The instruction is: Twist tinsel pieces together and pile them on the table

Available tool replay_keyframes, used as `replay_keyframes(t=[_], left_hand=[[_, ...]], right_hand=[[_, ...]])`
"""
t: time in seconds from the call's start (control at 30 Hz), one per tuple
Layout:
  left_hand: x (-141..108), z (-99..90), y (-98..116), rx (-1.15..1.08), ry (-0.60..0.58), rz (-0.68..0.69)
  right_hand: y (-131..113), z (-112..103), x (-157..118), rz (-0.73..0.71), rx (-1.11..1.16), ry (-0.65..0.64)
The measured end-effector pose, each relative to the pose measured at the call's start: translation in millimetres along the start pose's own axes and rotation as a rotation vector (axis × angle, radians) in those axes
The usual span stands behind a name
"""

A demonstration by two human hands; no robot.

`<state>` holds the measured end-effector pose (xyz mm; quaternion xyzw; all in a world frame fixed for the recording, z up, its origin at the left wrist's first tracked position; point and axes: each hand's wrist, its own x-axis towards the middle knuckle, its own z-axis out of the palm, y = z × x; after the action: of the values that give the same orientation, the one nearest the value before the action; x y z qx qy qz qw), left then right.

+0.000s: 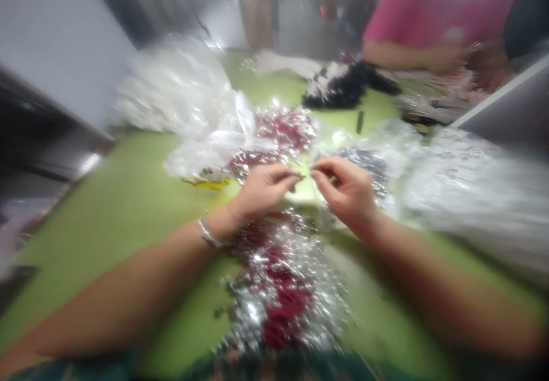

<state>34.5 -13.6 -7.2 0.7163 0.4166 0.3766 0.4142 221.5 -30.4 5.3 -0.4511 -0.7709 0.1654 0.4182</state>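
Over the middle of the green table (141,209), my left hand (263,189) and my right hand (349,192) face each other, fingertips a small gap apart. Thumb and forefinger of the left are pinched together, with a tiny dark bit at their tips that is too blurred to name. My right hand is closed in a similar pinch; whatever it holds is too small to make out. Below them lies a pile of dark red cords with shiny silvery ends (285,295). Another red and silver bundle (287,126) is just beyond the hands.
Clear plastic bags (180,95) heap up at the back left, and white plastic wrapping (463,186) covers the right side. A black and white bundle (338,86) lies at the back. Across the table sits a person in a pink top (429,9), hands over pale strands.
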Motion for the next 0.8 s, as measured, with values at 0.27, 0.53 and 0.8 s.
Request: replay_keyframes(t=[0.27, 0.53, 0.8], left_hand=[[-2, -2.6, 8, -0.129, -0.03, -0.109], [-3, 1.5, 12, -0.109, -0.053, -0.126], [7, -9.9, -20, -0.574, 0.267, -0.157]], right_hand=[[-2, 5, -2, -0.068, -0.094, -0.015], [-2, 7, -4, -0.073, -0.047, -0.039], [-5, 1, 2, 0.212, 0.2, 0.073]])
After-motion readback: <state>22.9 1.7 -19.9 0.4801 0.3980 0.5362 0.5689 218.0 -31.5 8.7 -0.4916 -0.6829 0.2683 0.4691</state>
